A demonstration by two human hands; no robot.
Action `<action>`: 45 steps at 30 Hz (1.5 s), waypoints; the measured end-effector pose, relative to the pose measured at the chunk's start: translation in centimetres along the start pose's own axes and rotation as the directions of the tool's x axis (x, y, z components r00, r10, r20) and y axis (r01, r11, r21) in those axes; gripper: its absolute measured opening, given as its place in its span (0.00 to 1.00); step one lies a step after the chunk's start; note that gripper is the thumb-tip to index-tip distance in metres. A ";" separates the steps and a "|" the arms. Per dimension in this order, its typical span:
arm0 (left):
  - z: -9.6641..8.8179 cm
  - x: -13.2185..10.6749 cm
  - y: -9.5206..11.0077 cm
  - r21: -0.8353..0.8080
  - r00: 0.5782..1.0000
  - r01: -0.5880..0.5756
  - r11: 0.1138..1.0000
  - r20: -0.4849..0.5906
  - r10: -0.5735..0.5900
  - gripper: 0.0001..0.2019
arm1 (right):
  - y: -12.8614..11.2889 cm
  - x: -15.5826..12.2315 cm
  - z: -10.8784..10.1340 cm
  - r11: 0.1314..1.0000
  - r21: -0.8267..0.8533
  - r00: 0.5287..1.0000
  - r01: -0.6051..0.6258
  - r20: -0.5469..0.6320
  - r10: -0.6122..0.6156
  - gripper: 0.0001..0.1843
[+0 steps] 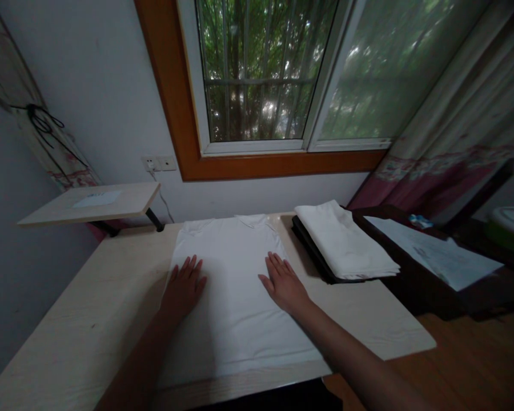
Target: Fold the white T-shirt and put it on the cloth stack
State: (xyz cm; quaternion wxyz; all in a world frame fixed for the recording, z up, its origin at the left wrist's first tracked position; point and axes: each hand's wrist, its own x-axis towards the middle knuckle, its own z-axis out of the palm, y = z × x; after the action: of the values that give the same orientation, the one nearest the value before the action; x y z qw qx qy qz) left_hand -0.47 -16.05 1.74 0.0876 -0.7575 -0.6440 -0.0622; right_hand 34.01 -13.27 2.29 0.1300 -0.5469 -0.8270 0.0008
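A white cloth garment, seemingly a folded shirt (pixel 235 308), lies flat on the pale wooden table (pixel 89 319). Its far edge shows a few folds, and soft wrinkles cross its near part. My left hand (pixel 183 288) rests flat on the garment's left edge, fingers stretched out and pointing away from me. On the right edge lies my right hand (pixel 284 282), palm down, with the thumb apart from the fingers. Neither hand grips the fabric.
Right of the garment sits a stack of folded white cloth (pixel 342 240) on folded black cloth (pixel 312 251). A small raised shelf (pixel 98 202) bears a paper at the back left. Beyond the table's right edge, a dark surface (pixel 437 285) holds a large sheet (pixel 432 251). A window (pixel 261 74) faces me.
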 end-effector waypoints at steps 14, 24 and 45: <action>0.1 -0.1 0.1 0.009 0.999 -0.019 1.000 -0.034 0.019 0.29 | 2.3 0.9 -0.9 0.996 -0.041 0.997 -0.078 -0.023 0.077 0.34; 0.1 0.1 0.2 -0.013 0.998 -0.022 1.000 -0.053 0.021 0.27 | -6.7 8.9 2.1 0.957 0.087 0.961 0.278 -0.026 -0.277 0.34; -0.4 0.0 0.2 -0.015 0.999 -0.019 1.000 -0.030 0.018 0.28 | 8.1 11.1 2.0 0.999 -0.010 0.997 -0.049 0.052 0.050 0.32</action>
State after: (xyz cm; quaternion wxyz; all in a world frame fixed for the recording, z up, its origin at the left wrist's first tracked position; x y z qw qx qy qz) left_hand -0.27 -16.15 2.16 0.0920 -0.7631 -0.6350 -0.0778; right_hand 36.80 0.25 1.57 0.1060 -0.5675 -0.8164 0.0148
